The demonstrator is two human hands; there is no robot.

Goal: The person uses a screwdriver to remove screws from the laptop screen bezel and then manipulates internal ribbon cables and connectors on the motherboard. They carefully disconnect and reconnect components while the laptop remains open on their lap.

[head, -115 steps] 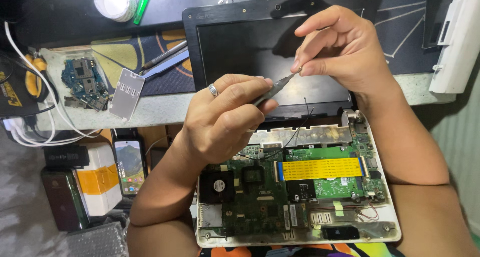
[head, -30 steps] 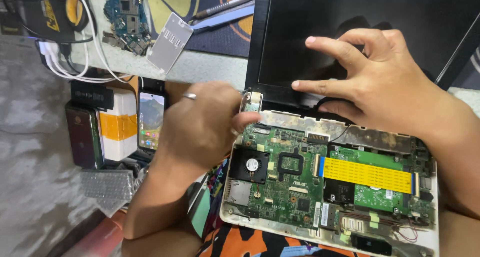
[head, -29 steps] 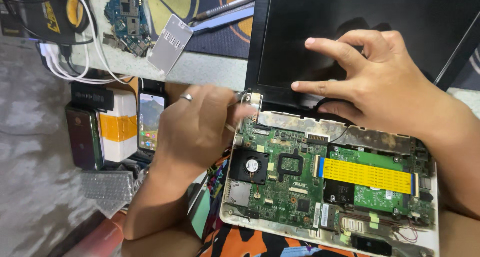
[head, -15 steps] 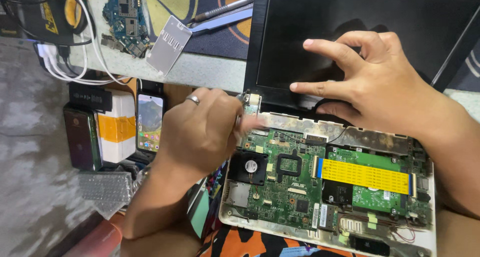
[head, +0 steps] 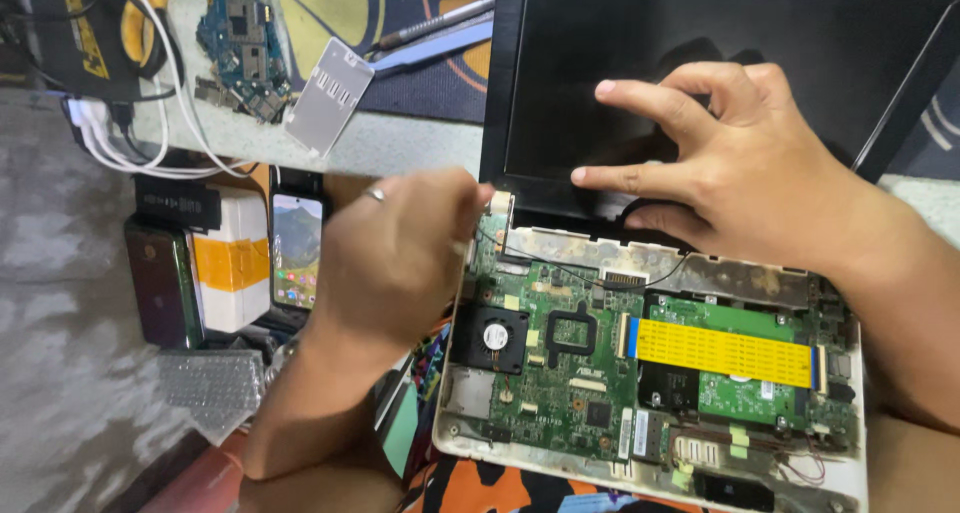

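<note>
An opened small laptop lies in front of me, its green motherboard [head: 560, 373] bare, with a black fan [head: 495, 338] and a yellow flat cable [head: 720, 351]. Its black screen [head: 620, 63] stands up behind. My left hand [head: 395, 258] is curled into a fist at the left hinge [head: 497, 205], thumb against it, apparently gripping a thin tool that is mostly hidden. My right hand [head: 740, 168] rests on the screen's lower part with its fingers spread, holding nothing.
On the bench at the left lie a blue circuit board [head: 240, 43], a silver metal plate [head: 328, 95] and white cables [head: 130, 143]. Below the bench edge stand a lit phone [head: 297, 248], a white and orange box [head: 232, 263] and a dark phone [head: 160, 283].
Earlier both hands held a thin tool over the screen. Since then my right hand has spread flat on the screen and my left hand has settled at the left hinge, barely shifting lately.
</note>
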